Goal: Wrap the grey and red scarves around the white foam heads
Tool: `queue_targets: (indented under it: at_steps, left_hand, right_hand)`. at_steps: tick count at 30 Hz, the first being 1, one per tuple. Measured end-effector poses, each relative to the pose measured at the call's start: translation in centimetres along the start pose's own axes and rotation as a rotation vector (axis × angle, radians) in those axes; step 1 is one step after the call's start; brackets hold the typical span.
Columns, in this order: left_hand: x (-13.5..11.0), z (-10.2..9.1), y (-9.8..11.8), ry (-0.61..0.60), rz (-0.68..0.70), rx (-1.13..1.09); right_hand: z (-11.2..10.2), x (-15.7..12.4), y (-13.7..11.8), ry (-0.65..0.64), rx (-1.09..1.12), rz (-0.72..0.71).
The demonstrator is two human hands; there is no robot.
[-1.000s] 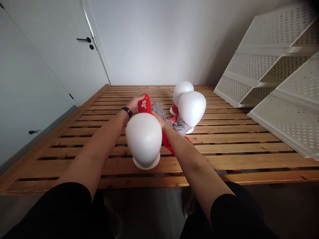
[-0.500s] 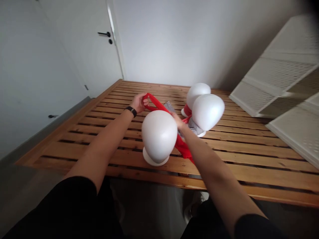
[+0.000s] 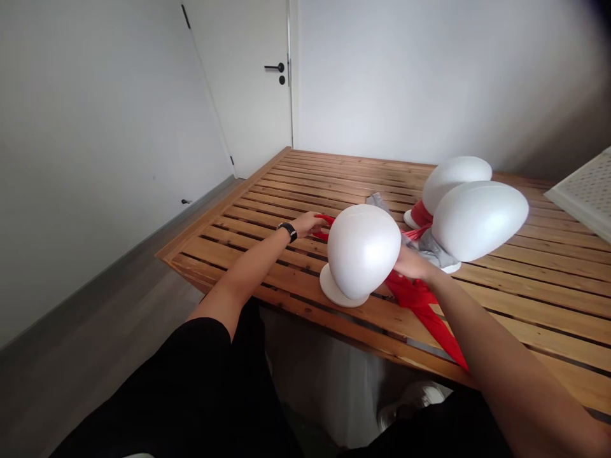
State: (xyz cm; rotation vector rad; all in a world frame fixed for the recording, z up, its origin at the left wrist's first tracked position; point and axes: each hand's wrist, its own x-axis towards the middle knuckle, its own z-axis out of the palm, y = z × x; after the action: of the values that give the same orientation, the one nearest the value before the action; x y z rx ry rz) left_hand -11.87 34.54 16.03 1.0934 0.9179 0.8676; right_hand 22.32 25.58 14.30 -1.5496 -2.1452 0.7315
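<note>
A white foam head (image 3: 363, 251) stands near the front edge of a slatted wooden frame (image 3: 286, 191). My left hand (image 3: 309, 224), with a black wristband, is closed on one end of a red cloth (image 3: 417, 296) just left of the head. My right hand (image 3: 411, 262) is closed on the same cloth to the head's right. The cloth runs behind the head and trails down over the front edge under my right forearm.
Two more white foam heads (image 3: 477, 219) (image 3: 456, 178) stand behind, one with red cloth at its base, and a grey cloth (image 3: 436, 251) lies between them. A white perforated shelf (image 3: 585, 194) leans at the right. A white door (image 3: 252, 83) is at the back left.
The view has swung left, shifting everything rightward in frame. My left hand came down from above the slats to beside the head, and the red cloth dropped lower behind it.
</note>
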Motion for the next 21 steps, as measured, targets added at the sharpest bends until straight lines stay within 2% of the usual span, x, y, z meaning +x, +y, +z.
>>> queue_targets:
  at_steps: [3,5,8,11,15,18,21]
  left_hand:
    - [-2.8,-0.1,-1.9,0.053,0.037,-0.051]
    - [-5.2,0.0,-3.3,0.088,0.052,-0.068]
    - [-9.0,0.7,-5.6,0.087,0.052,-0.056]
    - [-12.7,2.0,-7.7,0.031,0.035,0.006]
    - [-16.5,4.0,-9.5,-0.074,0.022,0.156]
    - [-18.0,5.3,-10.2,-0.160,0.110,0.433]
    - [-18.4,6.0,-10.3,-0.185,0.199,0.747]
  right_hand:
    - [0.7,-3.7,0.5,-0.196,0.150,0.102]
    - [1.1,-6.4,0.3,-0.227,0.229,0.147]
    - [2.3,-9.7,-1.1,-0.202,0.282,0.165]
    - [4.8,-11.5,-3.1,-0.144,0.396,0.223]
    - [9.5,-12.4,-5.6,-0.019,0.554,0.260]
    - [12.5,-12.5,-7.0,0.097,0.588,0.325]
    - [14.2,-12.5,-7.8,0.231,0.579,0.372]
